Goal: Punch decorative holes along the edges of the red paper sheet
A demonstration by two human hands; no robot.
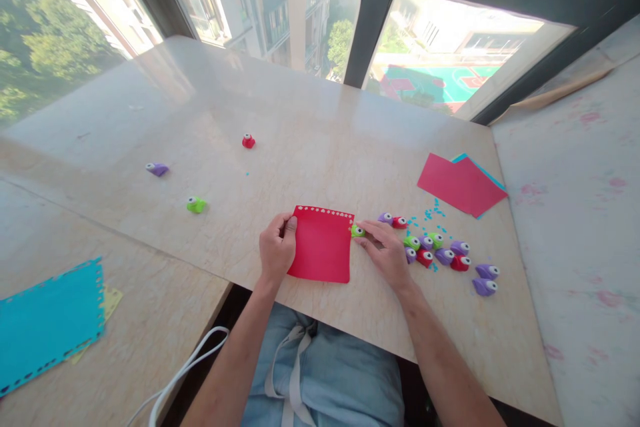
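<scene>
My left hand (278, 247) grips the left edge of a red sheet of paper (323, 247), thumb on top. A row of small punched holes runs along the sheet's top edge, with a few at the upper right side. At that right edge, my right hand (384, 248) holds a small green craft punch (357, 231) between thumb and fingers, the punch meeting the paper. Beside my right hand lie several purple, red and green punches, among them a purple punch (444, 255) and a red punch (461, 263).
Blue paper bits (435, 210) are scattered near red and blue sheets (457, 181) at right. Farther left sit a red punch (249, 141), a purple punch (157, 169) and a green punch (196, 204). A punched blue sheet (50, 323) lies lower left, near a white cable (187, 363).
</scene>
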